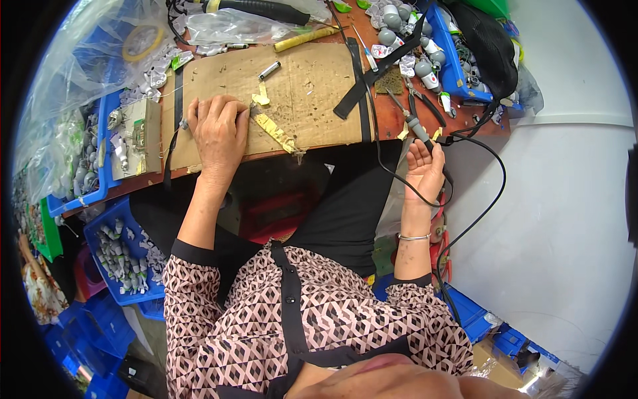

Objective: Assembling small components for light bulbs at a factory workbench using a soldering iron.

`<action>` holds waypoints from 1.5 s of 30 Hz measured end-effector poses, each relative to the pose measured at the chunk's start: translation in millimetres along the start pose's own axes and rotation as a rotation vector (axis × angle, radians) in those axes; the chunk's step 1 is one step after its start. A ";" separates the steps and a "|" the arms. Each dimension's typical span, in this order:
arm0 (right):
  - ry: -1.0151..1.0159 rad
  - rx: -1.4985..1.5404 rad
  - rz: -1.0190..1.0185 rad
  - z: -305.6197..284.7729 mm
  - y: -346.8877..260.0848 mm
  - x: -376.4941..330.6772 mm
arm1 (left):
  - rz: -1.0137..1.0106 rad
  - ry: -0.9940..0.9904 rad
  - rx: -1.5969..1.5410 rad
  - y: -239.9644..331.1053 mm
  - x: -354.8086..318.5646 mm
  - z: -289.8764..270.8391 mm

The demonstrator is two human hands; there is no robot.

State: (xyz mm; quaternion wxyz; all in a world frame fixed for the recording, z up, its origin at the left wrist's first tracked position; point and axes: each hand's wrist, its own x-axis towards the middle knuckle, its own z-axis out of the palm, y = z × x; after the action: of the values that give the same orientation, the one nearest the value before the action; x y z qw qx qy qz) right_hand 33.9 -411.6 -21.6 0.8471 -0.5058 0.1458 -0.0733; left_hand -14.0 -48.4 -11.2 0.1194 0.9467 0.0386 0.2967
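My left hand (218, 130) rests palm down on the brown cardboard sheet (319, 93), its fingers curled under, and what they hold, if anything, is hidden. A small grey piece (184, 124) lies beside its outer edge. In my right hand (424, 169), turned palm up at the table's right front edge, is a soldering iron (417, 126) by its grey and black handle, its tip pointing up and left. Black-handled pliers (428, 108) lie just beyond it. On the cardboard are a small black and silver cylinder (269, 70) and a crumpled yellow strip (274, 132).
Blue bins (106, 143) of grey-white bulb-like parts flank the work area, with another blue tray (126, 292) lower left. A screwdriver (367, 53), a brown pad (390, 81) and loose bulbs (428, 73) lie at right. A black cable (502, 176) loops past my right arm.
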 end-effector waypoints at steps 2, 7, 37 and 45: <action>0.031 0.013 0.049 -3.5 -1.8 -0.9 | 0.002 0.004 0.004 -0.8 -0.1 -0.4; 0.061 -0.002 0.030 -13.0 -5.0 -2.2 | 0.005 0.007 0.001 -0.7 -0.7 0.0; -0.173 -0.329 -0.302 27.6 -1.3 -15.4 | -0.012 0.044 -0.022 0.2 -1.4 1.4; -0.060 -0.272 -0.228 0.3 -9.6 -9.1 | -0.002 0.031 -0.022 -0.5 -1.2 2.0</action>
State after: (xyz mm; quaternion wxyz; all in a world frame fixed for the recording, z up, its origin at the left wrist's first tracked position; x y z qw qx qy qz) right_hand 25.6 -413.4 -11.5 0.7611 -0.6309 0.0706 -0.1334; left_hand -13.9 -48.4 -13.5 0.1296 0.9405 0.0383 0.3117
